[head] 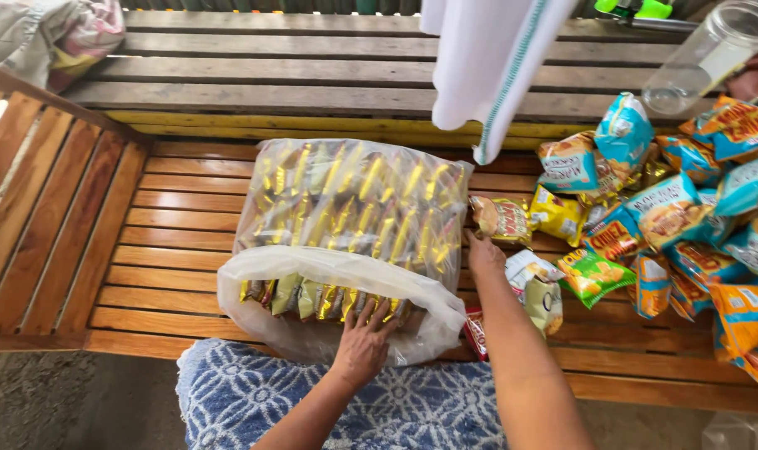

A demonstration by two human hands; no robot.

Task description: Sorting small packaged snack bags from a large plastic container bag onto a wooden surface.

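Observation:
A big clear plastic bag [346, 208] packed with several gold and yellow snack packets lies on a wooden slatted bench [170, 250], its open mouth rolled back toward me. My left hand [364, 343] rests at that mouth, fingers spread over the front row of packets. My right hand [483, 252] presses flat against the bag's right side, next to a small yellow packet [502, 218]. Neither hand grips anything that I can see.
A heap of blue, orange and green snack packets [687, 225] covers the bench's right part. A clear plastic jar [712, 54] lies at the back right. A white cloth [487, 67] hangs over the bench. A blue patterned fabric [254, 400] is below.

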